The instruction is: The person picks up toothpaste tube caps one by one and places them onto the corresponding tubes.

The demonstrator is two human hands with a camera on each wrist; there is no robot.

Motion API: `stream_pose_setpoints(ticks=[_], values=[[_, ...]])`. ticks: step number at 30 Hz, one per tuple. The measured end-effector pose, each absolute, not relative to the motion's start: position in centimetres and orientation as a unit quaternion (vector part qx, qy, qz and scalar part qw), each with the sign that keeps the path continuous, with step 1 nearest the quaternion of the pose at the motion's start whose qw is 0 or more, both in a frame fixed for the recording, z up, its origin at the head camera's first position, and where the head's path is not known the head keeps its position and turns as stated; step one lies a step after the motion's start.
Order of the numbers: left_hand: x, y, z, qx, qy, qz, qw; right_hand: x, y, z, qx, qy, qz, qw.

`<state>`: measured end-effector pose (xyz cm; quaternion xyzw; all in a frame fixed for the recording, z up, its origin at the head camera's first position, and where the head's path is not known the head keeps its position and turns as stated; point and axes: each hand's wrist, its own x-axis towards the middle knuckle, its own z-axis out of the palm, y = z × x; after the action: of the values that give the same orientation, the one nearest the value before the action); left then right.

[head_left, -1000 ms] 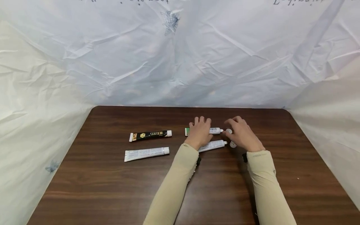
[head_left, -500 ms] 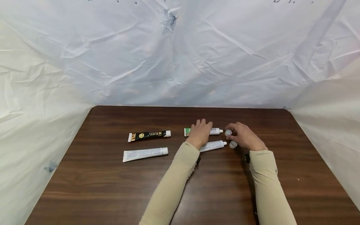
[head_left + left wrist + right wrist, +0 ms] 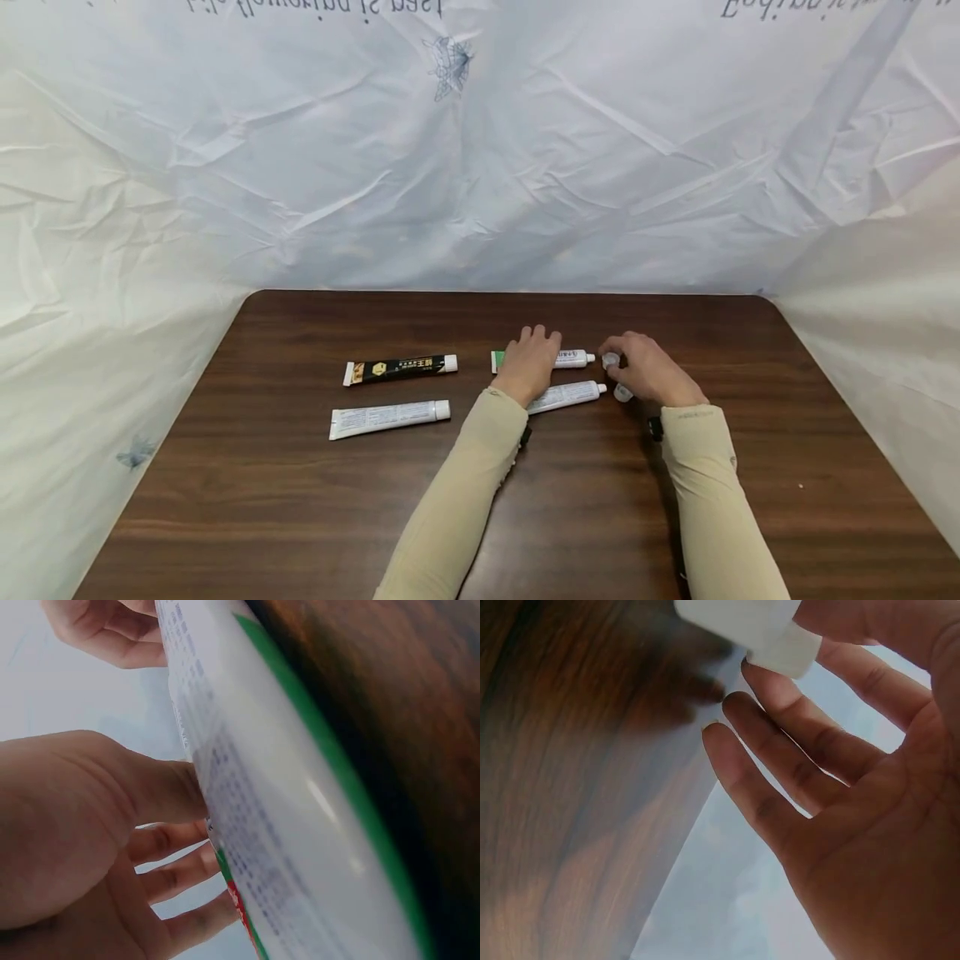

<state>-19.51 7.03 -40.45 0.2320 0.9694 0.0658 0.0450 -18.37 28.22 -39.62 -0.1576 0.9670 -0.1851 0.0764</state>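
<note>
My left hand (image 3: 527, 364) holds the middle of the far toothpaste tube (image 3: 572, 359), white with a green tail and an uncapped nozzle pointing right. Nearer me lies a second uncapped white tube (image 3: 566, 396), partly under that hand; in the left wrist view this white tube (image 3: 262, 750) with a green edge fills the foreground. At the far tube's nozzle, my right hand (image 3: 647, 367) pinches a whitish cap (image 3: 611, 360) between thumb and index finger, the other fingers extended. Another cap (image 3: 622, 392) rests just below it, by the near tube's nozzle.
To the left lie a black toothpaste tube (image 3: 401, 369) with a white cap and a capped white tube (image 3: 390, 419). The brown wooden table (image 3: 300, 517) meets a white sheet (image 3: 525, 167) at its back and sides.
My right hand's thumb and index finger have closed in on the far cap from a wider spread above it. The left hand stays on the far tube. The head view shifts slightly.
</note>
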Motion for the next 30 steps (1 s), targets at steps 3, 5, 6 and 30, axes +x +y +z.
stream_pose_setpoints(ticks=[3,5,6,30], values=[[-19.4,7.0,-40.3,0.229,0.970,0.070,0.045,-18.3,28.1,-39.4,-0.164,0.966,-0.193,0.062],[-19.3,7.1,-40.1,0.229,0.970,0.070,0.045,-18.3,28.0,-39.3,-0.170,0.964,-0.199,0.049],[-19.3,7.1,-40.0,0.230,0.970,0.069,0.048,-18.2,27.9,-39.2,-0.171,0.963,-0.203,0.045],[-18.9,7.2,-39.7,0.236,0.969,0.054,0.058,-18.0,26.5,-38.8,-0.166,0.965,-0.203,0.025]])
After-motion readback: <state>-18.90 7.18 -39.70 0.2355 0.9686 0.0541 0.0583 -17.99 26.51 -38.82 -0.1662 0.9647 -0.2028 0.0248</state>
